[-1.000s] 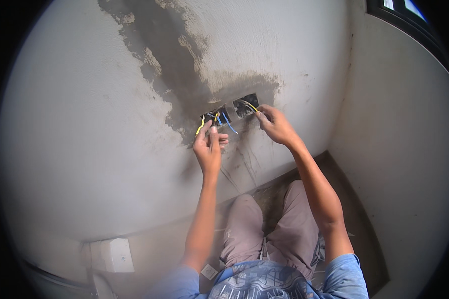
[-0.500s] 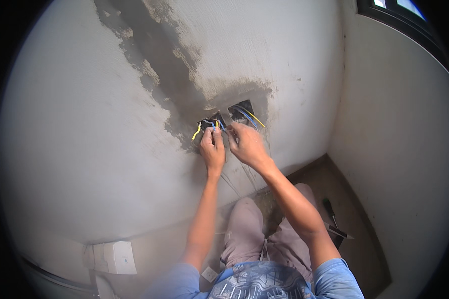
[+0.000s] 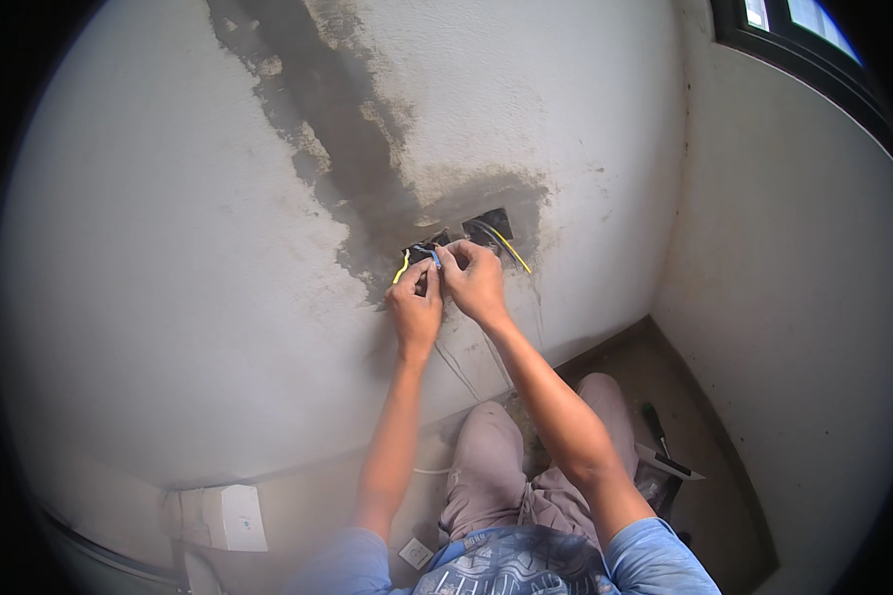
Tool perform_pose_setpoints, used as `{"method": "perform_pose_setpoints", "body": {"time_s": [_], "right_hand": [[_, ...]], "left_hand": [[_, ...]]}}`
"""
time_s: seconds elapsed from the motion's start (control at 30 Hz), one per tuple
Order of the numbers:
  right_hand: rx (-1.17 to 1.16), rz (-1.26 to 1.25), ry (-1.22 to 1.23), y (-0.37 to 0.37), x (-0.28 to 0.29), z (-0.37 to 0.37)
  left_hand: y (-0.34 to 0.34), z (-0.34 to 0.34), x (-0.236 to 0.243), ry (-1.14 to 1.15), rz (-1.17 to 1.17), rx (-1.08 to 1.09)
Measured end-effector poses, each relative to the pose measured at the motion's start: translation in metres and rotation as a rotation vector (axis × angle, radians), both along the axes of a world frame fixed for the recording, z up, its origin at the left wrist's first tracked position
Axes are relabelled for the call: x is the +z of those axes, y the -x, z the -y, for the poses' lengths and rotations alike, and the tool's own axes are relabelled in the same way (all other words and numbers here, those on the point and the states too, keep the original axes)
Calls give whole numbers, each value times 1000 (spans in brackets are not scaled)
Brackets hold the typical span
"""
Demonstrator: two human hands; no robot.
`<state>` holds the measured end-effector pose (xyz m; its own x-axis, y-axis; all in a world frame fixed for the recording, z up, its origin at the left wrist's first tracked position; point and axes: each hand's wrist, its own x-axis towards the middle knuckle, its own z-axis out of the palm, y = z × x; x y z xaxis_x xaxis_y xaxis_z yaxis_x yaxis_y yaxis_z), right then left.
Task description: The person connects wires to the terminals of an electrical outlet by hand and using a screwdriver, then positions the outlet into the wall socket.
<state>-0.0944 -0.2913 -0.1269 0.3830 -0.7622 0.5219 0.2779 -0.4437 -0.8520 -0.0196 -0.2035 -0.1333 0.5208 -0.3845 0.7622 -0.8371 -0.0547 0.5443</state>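
Observation:
Both hands meet at the left of two recessed wall boxes. My left hand (image 3: 414,307) pinches a blue wire (image 3: 435,257) near its end. Pressed close beside it, my right hand (image 3: 474,283) has thumb and forefinger closed at the same blue wire. A yellow wire (image 3: 401,268) bends out of the left box (image 3: 427,244) next to my left fingers. From the right box (image 3: 496,220), above my right hand, hang a yellow wire (image 3: 515,254) and darker wires. The fingers cover part of the left box.
Grey cement patching (image 3: 342,129) runs up the white wall (image 3: 169,248). On the floor at right lie a screwdriver (image 3: 655,426) and a flat-bladed tool (image 3: 675,464). A white panel (image 3: 243,518) stands lower left, and a window frame (image 3: 804,59) is upper right.
My right hand has moved left against my left hand, its fingers now at the blue wire. The view has shifted slightly.

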Motion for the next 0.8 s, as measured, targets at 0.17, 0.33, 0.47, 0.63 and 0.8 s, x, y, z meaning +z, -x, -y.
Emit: {"method": "perform_pose_setpoints", "body": {"time_s": [0.17, 0.33, 0.47, 0.63, 0.8], "right_hand": [[-11, -48, 20, -3, 1, 1], [-92, -36, 164, -2, -4, -2], [-52, -24, 69, -3, -6, 1], [52, 55, 3, -4, -7, 0], [149, 98, -79, -9, -14, -2]], "left_hand": [[1, 5, -2, 90, -115, -26], [3, 8, 1, 128, -93, 2], [0, 0, 1, -27, -129, 27], [-2, -9, 9, -123, -3, 51], [-1, -9, 9, 171, -156, -139]]}}
